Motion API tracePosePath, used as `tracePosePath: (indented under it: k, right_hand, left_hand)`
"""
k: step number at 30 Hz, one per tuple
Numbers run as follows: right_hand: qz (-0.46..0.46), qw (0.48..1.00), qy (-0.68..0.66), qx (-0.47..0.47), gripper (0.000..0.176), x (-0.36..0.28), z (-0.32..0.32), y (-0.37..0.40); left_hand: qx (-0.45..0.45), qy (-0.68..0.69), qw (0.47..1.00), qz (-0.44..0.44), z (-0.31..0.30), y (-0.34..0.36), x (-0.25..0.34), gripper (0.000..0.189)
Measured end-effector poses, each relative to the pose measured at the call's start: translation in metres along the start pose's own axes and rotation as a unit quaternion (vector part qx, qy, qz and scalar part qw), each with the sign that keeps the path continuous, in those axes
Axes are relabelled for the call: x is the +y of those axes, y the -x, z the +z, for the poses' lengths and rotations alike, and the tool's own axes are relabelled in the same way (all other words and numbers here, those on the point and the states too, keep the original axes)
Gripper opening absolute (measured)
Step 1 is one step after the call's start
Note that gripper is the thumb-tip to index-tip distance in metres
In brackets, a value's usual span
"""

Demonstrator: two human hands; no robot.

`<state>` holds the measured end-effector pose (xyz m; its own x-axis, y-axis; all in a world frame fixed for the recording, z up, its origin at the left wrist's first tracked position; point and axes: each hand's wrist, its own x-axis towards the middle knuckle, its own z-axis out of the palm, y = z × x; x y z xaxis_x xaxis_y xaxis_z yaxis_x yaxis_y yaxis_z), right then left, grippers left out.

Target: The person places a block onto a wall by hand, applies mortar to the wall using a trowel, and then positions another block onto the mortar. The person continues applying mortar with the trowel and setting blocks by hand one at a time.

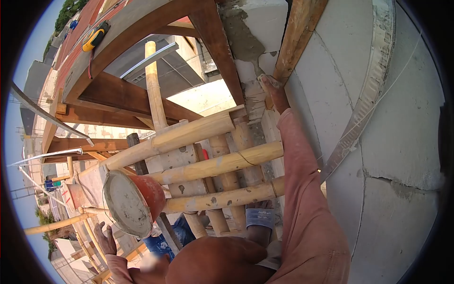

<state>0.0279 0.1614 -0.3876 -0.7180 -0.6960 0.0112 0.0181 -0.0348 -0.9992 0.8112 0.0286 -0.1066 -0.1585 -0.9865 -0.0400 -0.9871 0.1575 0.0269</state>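
My right hand (275, 91), at the end of a dusty pink sleeve, is wrapped round the lower part of a wooden post (300, 35) beside the pale block wall. Wet grey mortar (241, 35) is smeared on the wall just above it. At the lower left, my left hand (106, 239) is raised with its fingers apart and nothing visible in it. Just above and to the right of that hand is a red-orange bucket (151, 196), tilted toward the view and full of grey mortar (125, 203). What supports the bucket is not clear.
Bamboo poles (217, 163) cross the middle. A brown arched wooden frame (123, 38) stands at the upper left, with a yellow tape measure (96, 36) on it. A metal strip (352, 128) lies along the block wall (402, 146). Blue clothing (182, 232) shows below the poles.
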Motion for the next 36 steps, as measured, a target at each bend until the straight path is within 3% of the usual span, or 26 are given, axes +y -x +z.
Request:
tracePosePath:
  k: [6,9,18,27,30,36]
  right_hand:
    - [0.021,0.997,0.005,0.070,0.049,0.013,-0.002,0.032]
    - [-0.015,0.989,0.066,0.129,0.048,0.013,0.000,0.039]
    - [-0.113,0.977,0.110,0.142,0.037,-0.057,0.015,0.054]
    - [-0.140,0.962,0.101,0.213,0.034,-0.052,0.031,0.044]
    - [-0.111,0.968,0.074,0.215,0.038,-0.036,0.024,0.049]
    - [-0.072,0.990,0.000,0.123,0.045,-0.038,0.010,0.043]
  left_hand:
    - [-0.005,0.005,1.000,0.003,0.000,0.000,-0.007,0.042]
    - [-0.004,0.011,1.000,0.004,0.004,-0.001,-0.017,0.040]
    - [-0.017,0.046,0.999,0.007,0.013,-0.007,-0.029,0.039]
    - [-0.027,0.061,0.998,-0.014,0.002,0.002,-0.024,0.042]
    - [-0.026,0.055,0.998,-0.015,0.003,0.004,-0.029,0.041]
    - [-0.037,0.018,0.999,-0.012,0.002,0.003,-0.026,0.039]
